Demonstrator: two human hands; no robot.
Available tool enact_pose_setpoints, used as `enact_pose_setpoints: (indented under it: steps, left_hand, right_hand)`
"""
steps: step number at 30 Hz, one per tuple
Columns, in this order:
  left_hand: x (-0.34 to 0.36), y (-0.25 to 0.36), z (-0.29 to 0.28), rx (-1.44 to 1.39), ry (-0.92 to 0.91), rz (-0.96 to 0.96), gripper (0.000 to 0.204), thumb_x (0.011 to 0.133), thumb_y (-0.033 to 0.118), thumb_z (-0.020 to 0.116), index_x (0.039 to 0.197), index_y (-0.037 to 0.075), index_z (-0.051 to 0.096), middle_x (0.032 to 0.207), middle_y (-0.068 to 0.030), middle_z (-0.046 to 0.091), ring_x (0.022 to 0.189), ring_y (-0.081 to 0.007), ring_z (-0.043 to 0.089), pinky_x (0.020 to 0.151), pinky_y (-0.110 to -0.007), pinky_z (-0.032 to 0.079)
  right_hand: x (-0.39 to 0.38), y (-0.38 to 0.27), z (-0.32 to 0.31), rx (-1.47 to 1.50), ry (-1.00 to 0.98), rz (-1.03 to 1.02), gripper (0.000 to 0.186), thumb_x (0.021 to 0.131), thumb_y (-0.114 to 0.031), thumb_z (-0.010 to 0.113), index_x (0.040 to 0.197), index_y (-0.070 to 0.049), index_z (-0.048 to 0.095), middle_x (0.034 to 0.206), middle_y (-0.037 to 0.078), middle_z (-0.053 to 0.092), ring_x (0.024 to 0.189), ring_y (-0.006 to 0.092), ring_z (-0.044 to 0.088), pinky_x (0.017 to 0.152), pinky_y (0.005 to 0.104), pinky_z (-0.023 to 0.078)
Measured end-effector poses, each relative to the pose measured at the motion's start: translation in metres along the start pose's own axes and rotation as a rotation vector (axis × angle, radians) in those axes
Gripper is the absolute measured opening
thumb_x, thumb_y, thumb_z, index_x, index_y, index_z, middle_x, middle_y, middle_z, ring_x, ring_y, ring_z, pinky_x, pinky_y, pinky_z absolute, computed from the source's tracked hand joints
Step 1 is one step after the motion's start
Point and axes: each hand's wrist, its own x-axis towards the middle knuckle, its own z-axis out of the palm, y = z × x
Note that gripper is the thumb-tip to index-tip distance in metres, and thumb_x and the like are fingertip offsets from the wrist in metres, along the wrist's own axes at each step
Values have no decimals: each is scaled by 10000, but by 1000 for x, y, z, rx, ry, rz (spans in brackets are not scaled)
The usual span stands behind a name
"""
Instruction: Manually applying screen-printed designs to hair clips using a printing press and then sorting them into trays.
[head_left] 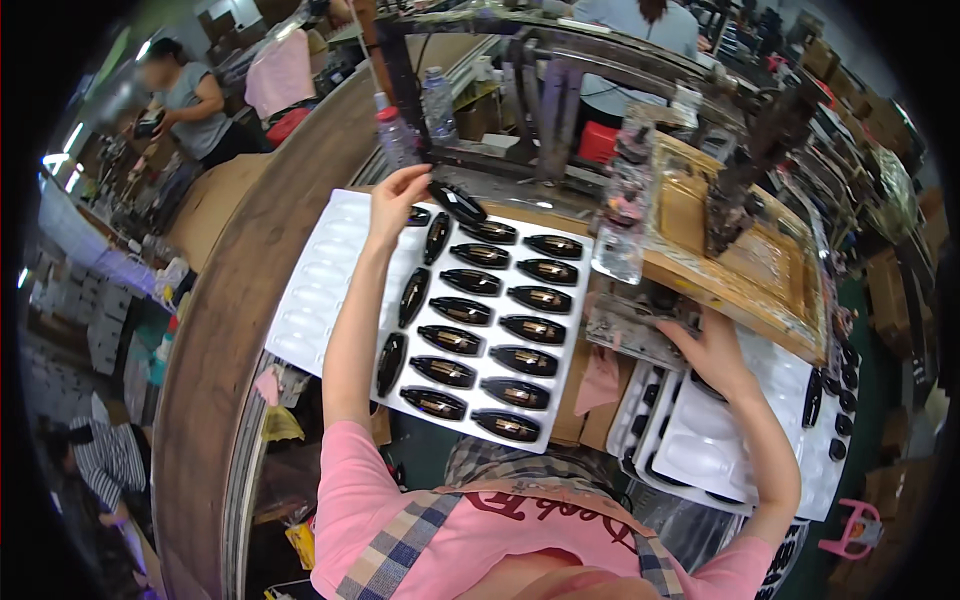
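Note:
My left hand (398,200) is closed in a pinch on one end of a glossy black spindle-shaped piece (459,203), tilted above the far edge of a white moulded tray (335,240). Rows of similar black pieces (464,311) with small gold marks lie in that tray, and its left part shows bare hollows. On the right, my right hand (712,352) reaches under a wooden-framed screen (740,285) to a stained metal base (632,335). Its thumb rests along the base, while the frame hides the other fingertips, so its grip cannot be made out.
Stacked white trays (700,440) with black pieces stand at the lower right. A pink cloth (598,380) hangs beside the metal base. Plastic bottles (396,138) stand behind the tray. A curved wooden bench (225,300) runs along the left. Other people work farther back.

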Motion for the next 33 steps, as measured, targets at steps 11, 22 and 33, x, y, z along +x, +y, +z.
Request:
enact_pose_setpoints:
  steps: [11, 22, 33]
  left_hand:
    - [-7, -77, -134, 442, 255, -340, 312, 771, 271, 623, 680, -28, 615, 582, -48, 565, 514, -99, 532, 500, -219, 452]
    - [20, -110, -150, 1088, 224, -517, 532, 707, 518, 583, 663, -11, 620, 700, -180, 614, 601, -287, 599, 606, -383, 469]
    - [8, -75, -20, 981, 32, 625, 305, 784, 260, 568, 907, -18, 557, 869, -147, 610, 781, -321, 578, 695, -372, 456]
  right_hand:
    - [-126, 146, -140, -515, 367, 651, 371, 857, -256, 475, 1076, 43, 491, 1106, 247, 489, 1018, 397, 459, 862, 366, 359]
    - [-142, 212, -167, -536, 342, 779, 470, 833, -456, 460, 982, -11, 476, 954, 213, 544, 917, 337, 529, 798, 363, 394]
    - [-152, 148, -136, -165, 679, 391, 360, 810, -168, 588, 1126, -37, 475, 1187, 82, 454, 880, 142, 523, 710, 239, 434]
